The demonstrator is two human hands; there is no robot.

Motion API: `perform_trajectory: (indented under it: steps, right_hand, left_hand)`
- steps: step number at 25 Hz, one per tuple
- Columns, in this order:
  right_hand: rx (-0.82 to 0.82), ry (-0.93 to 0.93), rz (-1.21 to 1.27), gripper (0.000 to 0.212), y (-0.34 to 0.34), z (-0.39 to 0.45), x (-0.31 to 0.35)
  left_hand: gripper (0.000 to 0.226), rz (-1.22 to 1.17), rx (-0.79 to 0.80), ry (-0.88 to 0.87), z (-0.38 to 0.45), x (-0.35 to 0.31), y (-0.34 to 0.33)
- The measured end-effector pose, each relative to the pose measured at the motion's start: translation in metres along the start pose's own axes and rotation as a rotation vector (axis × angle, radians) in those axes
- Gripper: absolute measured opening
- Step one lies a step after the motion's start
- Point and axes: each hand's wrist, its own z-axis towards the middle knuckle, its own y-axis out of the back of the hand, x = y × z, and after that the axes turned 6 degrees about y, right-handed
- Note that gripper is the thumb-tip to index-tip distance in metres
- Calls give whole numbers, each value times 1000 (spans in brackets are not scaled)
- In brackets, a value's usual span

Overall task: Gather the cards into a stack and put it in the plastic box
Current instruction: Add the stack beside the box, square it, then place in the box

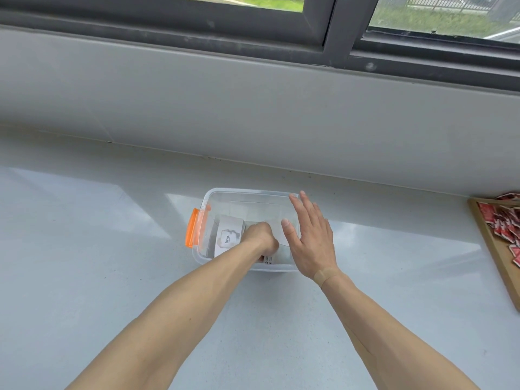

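Plastic box [209, 197]: clear, orange latch [192, 231], set on white counter [84, 249]. Right hand [311, 237]: spread flat, nothing held, at box's right rim. Left hand [260, 239]: curled inside box upon cards [228, 238]; grip cannot be told. Top card marked "love."

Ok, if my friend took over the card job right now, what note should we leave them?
Left hand: down inside the plastic box, closed around the cards.
Right hand: open and flat, at the box's right side; holding nothing.
Cards: in the box, one face-up card reads "love."; no loose cards show on the counter.
Done: cards gathered and brought into the box.
Left: let go and pull both hands out.
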Motion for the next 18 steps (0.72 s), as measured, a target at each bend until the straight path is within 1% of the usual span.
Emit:
perform_trajectory:
  steps: [4, 7, 10, 12, 14, 16, 18]
  right_hand:
    - [19, 3, -49, 51, 1, -1, 1]
    - [57, 2, -143, 54, 3, 0, 2]
    - [104, 11, -215, 56, 7, 1, 4]
    - [116, 8, -220, 56, 9, 2, 7]
    - [121, 6, -219, 55, 14, 2, 9]
    - [122, 13, -253, 53, 20, 1, 10]
    - [124, 4, -294, 52, 29, -2, 11]
  left_hand:
    - [24, 64, 30, -15, -5, -4, 0]
    - [19, 114, 119, -30, -7, -7, 4]
    - [18, 60, 159, -5, -11, -3, 10]
    - [23, 20, 131, -6, -15, -2, 15]
    - [28, 25, 60, -49, -22, -1, 19]
    - [26, 52, -42, -84, -32, 3, 23]
    - [24, 92, -122, -79, -41, 14, 25]
